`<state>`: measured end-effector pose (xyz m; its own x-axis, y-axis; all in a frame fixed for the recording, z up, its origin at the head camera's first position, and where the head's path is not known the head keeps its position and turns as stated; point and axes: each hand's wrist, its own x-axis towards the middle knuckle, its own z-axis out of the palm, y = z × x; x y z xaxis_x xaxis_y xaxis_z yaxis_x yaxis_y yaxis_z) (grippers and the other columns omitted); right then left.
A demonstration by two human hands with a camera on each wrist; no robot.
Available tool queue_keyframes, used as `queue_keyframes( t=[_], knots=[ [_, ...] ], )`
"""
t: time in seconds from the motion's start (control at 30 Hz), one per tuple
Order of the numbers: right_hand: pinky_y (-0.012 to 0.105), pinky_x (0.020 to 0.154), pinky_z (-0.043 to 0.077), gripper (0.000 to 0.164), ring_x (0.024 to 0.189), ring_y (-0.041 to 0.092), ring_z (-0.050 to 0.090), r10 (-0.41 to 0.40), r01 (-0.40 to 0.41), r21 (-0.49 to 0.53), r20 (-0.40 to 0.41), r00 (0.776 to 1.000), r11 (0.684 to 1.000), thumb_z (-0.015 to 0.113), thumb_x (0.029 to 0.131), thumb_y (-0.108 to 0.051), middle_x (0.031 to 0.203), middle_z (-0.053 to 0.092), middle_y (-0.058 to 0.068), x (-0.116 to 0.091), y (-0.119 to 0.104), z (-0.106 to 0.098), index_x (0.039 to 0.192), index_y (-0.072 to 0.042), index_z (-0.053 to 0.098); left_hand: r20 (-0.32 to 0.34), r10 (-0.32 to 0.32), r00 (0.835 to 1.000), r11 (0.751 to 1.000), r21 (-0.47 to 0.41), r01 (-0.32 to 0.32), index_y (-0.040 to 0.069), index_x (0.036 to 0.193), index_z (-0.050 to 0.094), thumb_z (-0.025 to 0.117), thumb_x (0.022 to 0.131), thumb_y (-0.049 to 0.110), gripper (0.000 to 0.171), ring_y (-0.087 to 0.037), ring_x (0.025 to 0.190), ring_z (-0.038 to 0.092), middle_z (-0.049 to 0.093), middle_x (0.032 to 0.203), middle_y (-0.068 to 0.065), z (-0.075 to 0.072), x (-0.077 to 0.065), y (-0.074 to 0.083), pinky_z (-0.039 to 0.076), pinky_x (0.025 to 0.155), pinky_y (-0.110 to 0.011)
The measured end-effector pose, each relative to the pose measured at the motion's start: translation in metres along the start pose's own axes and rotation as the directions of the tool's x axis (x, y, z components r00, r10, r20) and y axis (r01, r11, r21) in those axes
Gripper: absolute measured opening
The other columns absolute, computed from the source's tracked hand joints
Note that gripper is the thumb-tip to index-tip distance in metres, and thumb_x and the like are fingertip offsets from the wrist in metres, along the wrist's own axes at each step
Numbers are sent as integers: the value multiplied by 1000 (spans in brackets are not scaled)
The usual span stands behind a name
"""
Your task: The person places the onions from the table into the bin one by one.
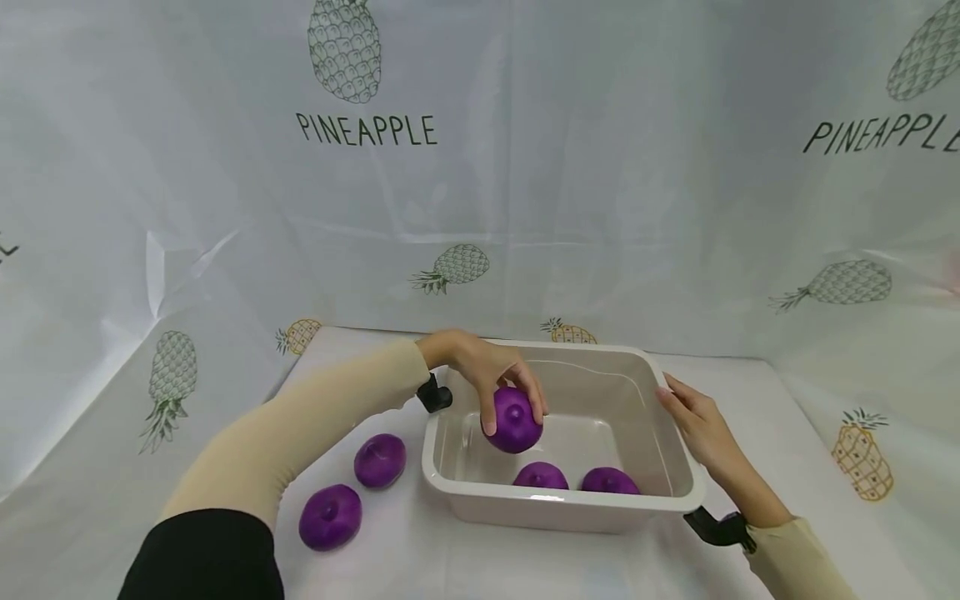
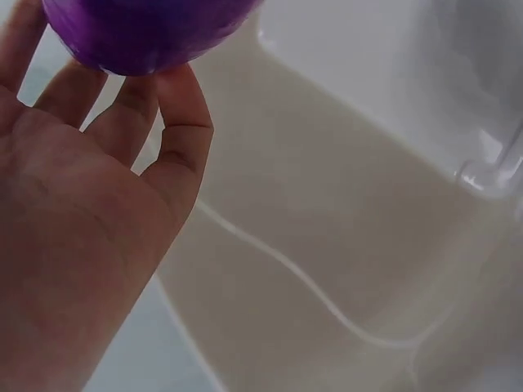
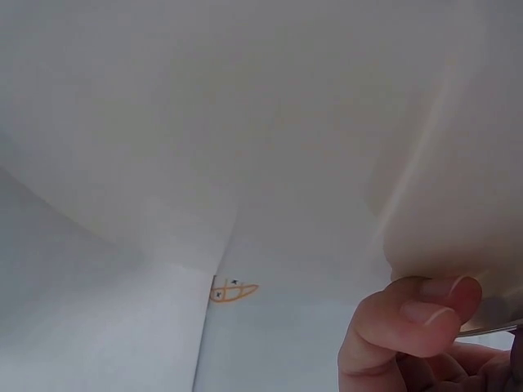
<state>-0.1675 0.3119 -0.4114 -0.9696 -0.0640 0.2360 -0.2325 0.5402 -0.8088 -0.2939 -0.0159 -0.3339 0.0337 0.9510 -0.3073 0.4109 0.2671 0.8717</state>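
Observation:
My left hand point(image 1: 495, 372) holds a round, glossy purple onion point(image 1: 513, 421) with a small nub, fingers and thumb spread round its sides. It hangs inside the left part of a beige plastic bin point(image 1: 562, 497); in the left wrist view, the onion point(image 2: 147, 33) touches the fingertips. My right hand point(image 1: 697, 418) grips the bin's right rim, thumb over the edge. Curled fingers point(image 3: 409, 322) show at the bin's edge in the right wrist view. Two more onions, one left point(image 1: 541, 476) and one right point(image 1: 610, 481), lie inside along the near wall, partly hidden by it.
Left of the bin, two purple onions rest on the white table, one farther point(image 1: 380, 461) and one nearer point(image 1: 330, 517). A pineapple-print sheet point(image 1: 600, 208) hangs behind and at both sides. My left forearm point(image 1: 315, 425) reaches across above the table's left side.

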Motion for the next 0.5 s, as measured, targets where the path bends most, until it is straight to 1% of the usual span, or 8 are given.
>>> queue_keyframes(
  t=[0.13, 0.17, 0.23, 0.4, 0.5],
  knots=[
    [28, 62, 58, 49, 86, 25, 70, -5, 5, 9, -3, 1000, 1000, 43, 109, -20, 121, 60, 37, 1, 1, -1, 149, 6, 37, 68, -19, 997, 1000, -18, 20, -8, 123, 64, 84, 68, -16, 58, -12, 125, 52, 61, 131, -7, 3, 11, -4, 47, 103, -36],
    [27, 62, 58, 49, 86, 24, 70, -8, 8, 9, -3, 1000, 1000, 43, 109, -20, 121, 60, 37, 1, 1, -1, 149, 6, 37, 85, -30, 996, 999, -21, 32, -8, 122, 64, 84, 68, -16, 58, -12, 124, 52, 61, 130, -9, 4, 14, -5, 47, 102, -36],
    [27, 62, 58, 49, 85, 23, 70, -12, 12, 10, -4, 1000, 1000, 43, 109, -19, 120, 60, 36, 1, 2, -1, 149, 6, 37, 114, -62, 992, 998, -20, 65, -8, 122, 64, 84, 67, -17, 58, -12, 121, 54, 62, 129, -7, 6, 18, -6, 47, 101, -34],
    [28, 62, 59, 48, 87, 30, 71, -23, 23, 14, -4, 1000, 1000, 43, 109, -18, 120, 60, 36, 2, 2, -1, 149, 6, 37, 154, -166, 974, 985, -10, 169, -8, 121, 65, 84, 66, -18, 59, -15, 111, 61, 64, 125, 1, 11, 26, -11, 51, 95, -32],
    [27, 62, 59, 48, 88, 33, 70, -26, 26, 16, -2, 1000, 1000, 43, 109, -18, 121, 60, 36, 2, 2, -1, 149, 6, 38, 169, -220, 961, 974, -9, 224, -8, 121, 64, 83, 67, -19, 59, -15, 109, 61, 63, 125, 2, 13, 29, -13, 52, 93, -32]
  ],
)
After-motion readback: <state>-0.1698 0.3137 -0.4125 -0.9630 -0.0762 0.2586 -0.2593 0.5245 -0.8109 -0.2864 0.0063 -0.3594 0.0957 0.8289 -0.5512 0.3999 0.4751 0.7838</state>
